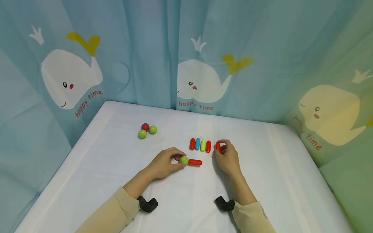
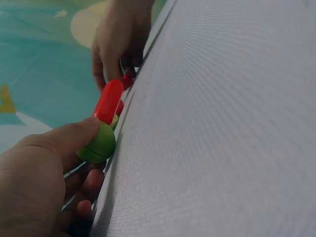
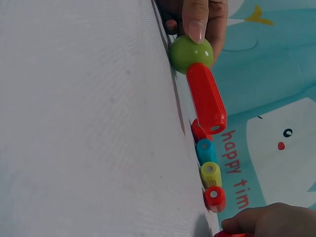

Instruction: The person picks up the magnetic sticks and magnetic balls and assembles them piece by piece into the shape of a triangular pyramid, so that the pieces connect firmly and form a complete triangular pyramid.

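Note:
In the head view my left hand [image 1: 164, 164] pinches a glossy green ball [image 1: 184, 160] between thumb and fingers. A red rod [image 1: 195, 162] sticks out from the ball toward the right, its end touching the ball. The right wrist view shows a small round pale spot in the free end of that red rod [image 3: 205, 96]. My right hand [image 1: 229, 158] pinches a second red rod [image 1: 218, 147], which stands at the right end of a row of rods; only a sliver of it shows in the right wrist view, partly hidden by the fingers.
Left of my right hand lie a red rod [image 1: 192, 144], a blue rod [image 1: 197, 144], a yellow rod [image 1: 203, 145] and another red rod [image 1: 208, 146], side by side. Farther left are a dark red ball [image 1: 145, 127] and two green balls [image 1: 152, 129] on the white table [image 1: 116, 129].

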Motion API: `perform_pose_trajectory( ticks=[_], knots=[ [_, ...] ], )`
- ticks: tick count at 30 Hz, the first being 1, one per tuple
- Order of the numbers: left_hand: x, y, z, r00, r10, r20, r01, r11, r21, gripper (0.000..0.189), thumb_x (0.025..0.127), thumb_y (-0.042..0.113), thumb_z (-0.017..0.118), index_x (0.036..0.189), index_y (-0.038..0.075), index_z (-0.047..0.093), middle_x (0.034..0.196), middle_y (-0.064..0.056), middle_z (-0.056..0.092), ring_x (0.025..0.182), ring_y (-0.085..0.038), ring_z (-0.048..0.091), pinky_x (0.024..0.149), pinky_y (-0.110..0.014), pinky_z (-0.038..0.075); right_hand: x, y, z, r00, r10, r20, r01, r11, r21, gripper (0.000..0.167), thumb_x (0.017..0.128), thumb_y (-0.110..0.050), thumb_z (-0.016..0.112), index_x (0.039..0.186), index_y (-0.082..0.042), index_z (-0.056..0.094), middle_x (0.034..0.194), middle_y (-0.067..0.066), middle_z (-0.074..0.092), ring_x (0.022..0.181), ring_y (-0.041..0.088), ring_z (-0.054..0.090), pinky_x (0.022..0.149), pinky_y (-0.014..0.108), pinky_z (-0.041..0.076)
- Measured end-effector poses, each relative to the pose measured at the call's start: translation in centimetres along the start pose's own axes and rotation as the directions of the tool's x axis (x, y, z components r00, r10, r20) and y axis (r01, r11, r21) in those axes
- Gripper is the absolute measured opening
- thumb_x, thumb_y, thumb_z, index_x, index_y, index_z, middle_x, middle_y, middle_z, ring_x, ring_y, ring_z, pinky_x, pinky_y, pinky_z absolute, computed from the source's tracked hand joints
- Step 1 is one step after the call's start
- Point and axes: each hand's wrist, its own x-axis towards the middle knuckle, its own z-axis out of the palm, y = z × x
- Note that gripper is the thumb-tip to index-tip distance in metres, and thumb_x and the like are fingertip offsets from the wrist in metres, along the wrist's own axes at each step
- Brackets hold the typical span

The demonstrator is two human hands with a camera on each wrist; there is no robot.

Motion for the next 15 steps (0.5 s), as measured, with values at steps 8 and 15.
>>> perform_pose_trajectory(
  ticks=[8, 15],
  knots=[
    [0.0, 0.2, -0.2, 1.0, 0.018, 0.0, -0.018, 1.0, 0.007, 0.032, 0.094, 0.036, 0.078, 0.123, 0.025, 0.071, 0.106, 0.015, 0.064, 0.099, -0.007, 0.058, 0.091, -0.031, 0.051, -0.1, -0.4, -0.3, 1.0, 0.018, -0.012, -0.018, 0.998, 0.065, 0.041, 0.098, -0.019, 0.067, 0.136, -0.012, 0.054, 0.117, 0.018, 0.065, 0.101, 0.03, 0.062, 0.08, 0.031, 0.049],
    [0.0, 0.1, -0.2, 1.0, 0.003, 0.0, -0.003, 1.0, 0.006, 0.033, 0.093, 0.036, 0.079, 0.123, 0.026, 0.07, 0.106, 0.016, 0.064, 0.1, -0.007, 0.058, 0.093, -0.031, 0.05, -0.4, -1.2, -0.3, 0.999, 0.013, -0.037, -0.008, 0.992, 0.125, 0.039, 0.096, -0.016, 0.069, 0.132, -0.015, 0.053, 0.117, 0.014, 0.065, 0.101, 0.029, 0.06, 0.081, 0.033, 0.05]
  ],
)
